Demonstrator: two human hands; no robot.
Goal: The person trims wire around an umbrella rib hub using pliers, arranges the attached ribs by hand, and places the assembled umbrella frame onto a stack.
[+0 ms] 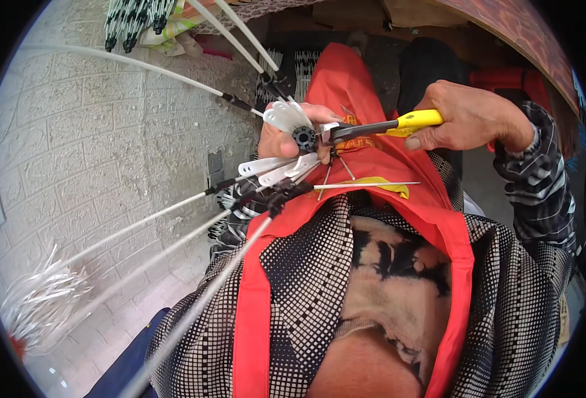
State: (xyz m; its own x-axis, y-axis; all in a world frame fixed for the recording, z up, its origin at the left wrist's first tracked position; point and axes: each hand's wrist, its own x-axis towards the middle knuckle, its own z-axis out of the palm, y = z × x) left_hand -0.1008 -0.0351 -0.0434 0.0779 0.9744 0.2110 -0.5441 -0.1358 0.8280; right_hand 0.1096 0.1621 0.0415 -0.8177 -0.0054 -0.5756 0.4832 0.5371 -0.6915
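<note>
My left hand (277, 143) is closed around a spoked frame that looks like an umbrella frame. At its centre is a round black slotted hub (304, 138). Flat white plastic arms (286, 118) fan out around the hub, and long white rods (167, 215) with black joints (285, 194) reach out to the left and towards me. My right hand (462, 118) grips pliers (372, 129) by their yellow handles. The metal jaws are right beside the hub, near my left fingers; what lies between them is too small to make out.
A red apron (342, 79) covers my lap beneath the frame. To the left stands a pale brick-patterned wall (173, 119). Bundled black-tipped rods (133, 23) are at the upper left, white strands (44, 298) at lower left. A patterned tabletop edge (525, 33) curves across the upper right.
</note>
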